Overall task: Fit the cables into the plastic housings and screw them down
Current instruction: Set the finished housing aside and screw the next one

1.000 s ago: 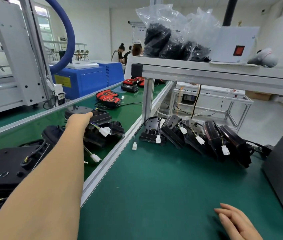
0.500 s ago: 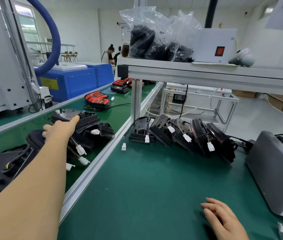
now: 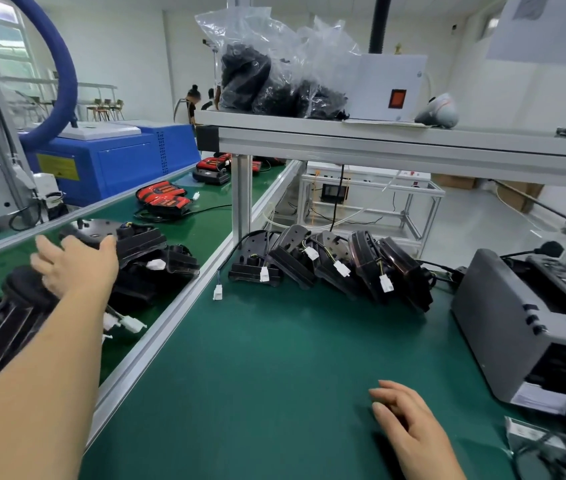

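Several black housings (image 3: pixel 141 239) lie heaped beneath the left hand (image 3: pixel 73 265), fingers spread wide. Beyond an aluminium rail (image 3: pixel 172 317), the right hand (image 3: pixel 409 420) rests relaxed on the green mat (image 3: pixel 274 368).

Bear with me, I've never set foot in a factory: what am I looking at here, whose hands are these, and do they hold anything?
No robot here: the one picture comes from a camera worn on a person's head, looking down at their bare hands. The left hand stretches, fingers spread, over a pile of black plastic housings on the left green lane, gripping nothing. The right hand lies relaxed and empty on the green bench mat. Farther back a row of housings leans together, their white plugs dangling. A grey box-like device sits on the right.
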Action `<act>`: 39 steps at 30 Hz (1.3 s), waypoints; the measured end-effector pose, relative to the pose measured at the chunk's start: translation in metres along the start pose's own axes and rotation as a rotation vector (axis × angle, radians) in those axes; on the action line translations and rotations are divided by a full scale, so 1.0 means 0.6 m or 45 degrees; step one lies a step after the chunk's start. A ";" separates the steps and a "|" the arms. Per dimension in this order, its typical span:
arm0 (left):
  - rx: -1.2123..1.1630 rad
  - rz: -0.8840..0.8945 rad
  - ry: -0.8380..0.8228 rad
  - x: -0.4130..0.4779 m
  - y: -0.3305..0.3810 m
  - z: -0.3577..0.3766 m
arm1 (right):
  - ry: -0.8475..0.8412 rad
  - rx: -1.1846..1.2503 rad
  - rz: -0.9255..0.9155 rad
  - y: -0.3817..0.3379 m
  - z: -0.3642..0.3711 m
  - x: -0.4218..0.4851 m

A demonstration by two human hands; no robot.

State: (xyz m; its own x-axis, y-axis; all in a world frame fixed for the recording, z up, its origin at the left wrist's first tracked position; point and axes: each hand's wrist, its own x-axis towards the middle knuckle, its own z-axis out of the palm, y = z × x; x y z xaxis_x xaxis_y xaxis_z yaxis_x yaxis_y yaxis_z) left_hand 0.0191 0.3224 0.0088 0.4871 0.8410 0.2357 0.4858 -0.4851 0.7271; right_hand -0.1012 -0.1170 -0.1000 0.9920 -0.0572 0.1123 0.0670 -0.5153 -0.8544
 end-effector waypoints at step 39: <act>0.204 1.237 -0.579 -0.354 -0.002 0.193 | 0.577 -0.246 0.064 -0.015 -0.112 0.339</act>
State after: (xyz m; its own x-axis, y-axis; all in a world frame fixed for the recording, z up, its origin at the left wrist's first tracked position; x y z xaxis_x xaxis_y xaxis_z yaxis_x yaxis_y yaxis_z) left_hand -0.0010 0.1165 -0.1164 0.9223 -0.0709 0.3799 -0.1794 -0.9493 0.2583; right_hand 0.0927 -0.1812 -0.0355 0.8443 -0.4302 0.3195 -0.0434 -0.6491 -0.7595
